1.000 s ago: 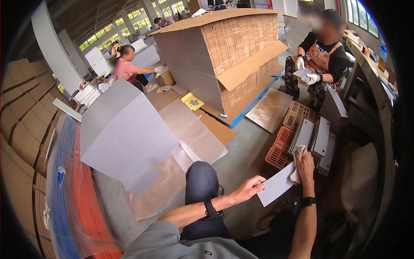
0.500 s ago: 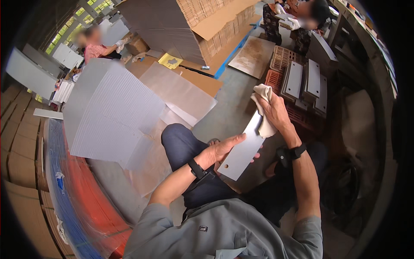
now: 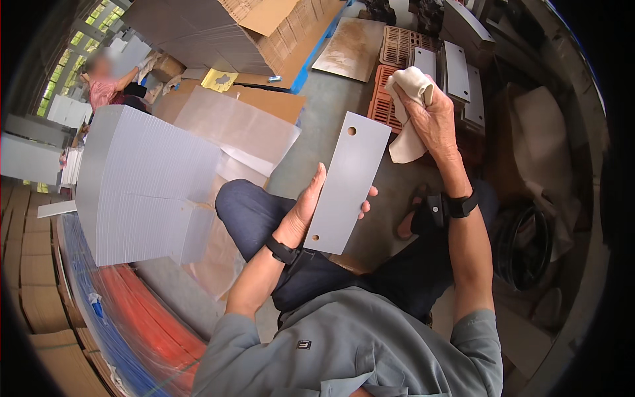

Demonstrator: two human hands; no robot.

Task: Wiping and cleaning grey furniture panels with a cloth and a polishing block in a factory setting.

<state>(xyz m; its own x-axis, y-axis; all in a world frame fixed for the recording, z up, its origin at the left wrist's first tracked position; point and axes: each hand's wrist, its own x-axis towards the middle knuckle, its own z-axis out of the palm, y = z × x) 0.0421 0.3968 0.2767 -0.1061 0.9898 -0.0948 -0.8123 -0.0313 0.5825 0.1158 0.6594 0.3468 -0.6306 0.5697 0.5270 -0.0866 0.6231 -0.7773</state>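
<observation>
My left hand (image 3: pixel 305 206) grips a flat grey rectangular panel (image 3: pixel 349 182) from beneath, thumb along its left edge and fingertips showing at its right edge. The panel has a round hole near each end, the upper one larger. My right hand (image 3: pixel 432 122) is closed on a bunched cream cloth (image 3: pixel 411 99), one end of which hangs down. Cloth and hand are up and to the right of the panel, apart from it. Both wrists wear black bands.
At left stands a big stack of grey sheets (image 3: pixel 152 178) beside translucent sheeting (image 3: pixel 235 126). Orange plastic crates (image 3: pixel 382 99) and similar panels (image 3: pixel 456 69) lie ahead right. Stacked cardboard (image 3: pixel 192 33) rises behind. A person (image 3: pixel 109 86) sits far left; plastic-wrapped red and blue material (image 3: pixel 142 311) lies near left.
The cloth in my right hand has lifted off the panel, up and away. My left hand has turned the panel more upright, so both holes show. The view has shifted a little.
</observation>
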